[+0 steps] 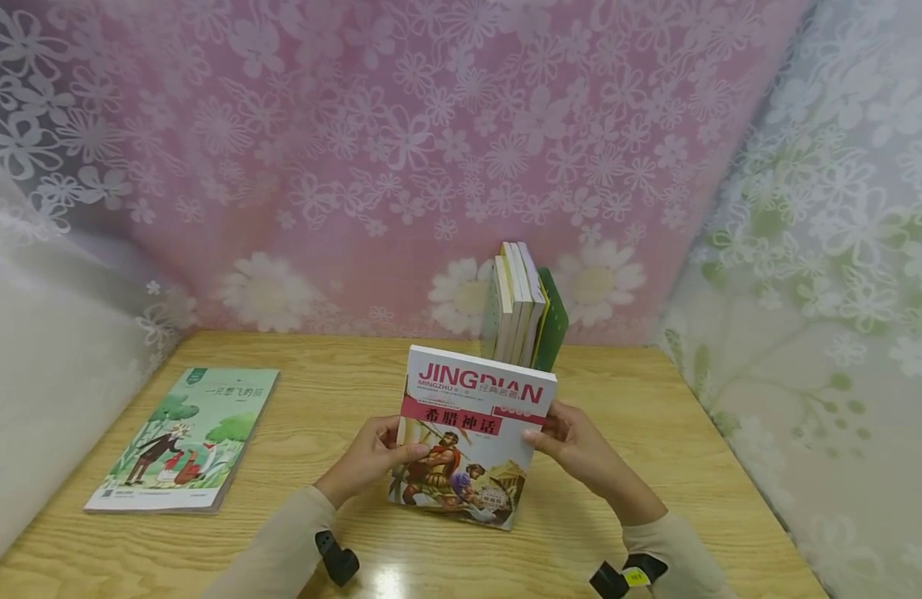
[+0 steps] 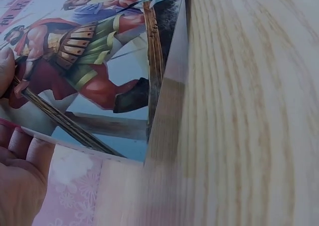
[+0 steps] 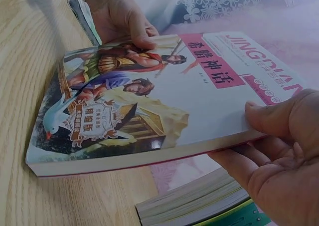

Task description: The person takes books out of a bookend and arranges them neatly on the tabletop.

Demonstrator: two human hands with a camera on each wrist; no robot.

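A paperback book (image 1: 468,449) with a red title band and painted warriors on its cover is held up between both hands, tilted with the cover facing me. My left hand (image 1: 374,456) grips its left edge, thumb on the cover and fingers behind. On the opposite edge my right hand (image 1: 581,449) pinches it the same way, thumb on the white part of the cover. In the right wrist view the book (image 3: 149,106) shows its thick page edge, with the right fingers (image 3: 249,166) curled underneath. The left wrist view shows the book's lower corner close over the wooden table.
Behind the held book, several books (image 1: 517,308) stand upright in a row, a green one (image 1: 552,320) leaning at the right end. A green-covered book (image 1: 187,441) lies flat at the left of the wooden table (image 1: 311,383). Flowered curtains (image 1: 401,166) enclose the back and sides.
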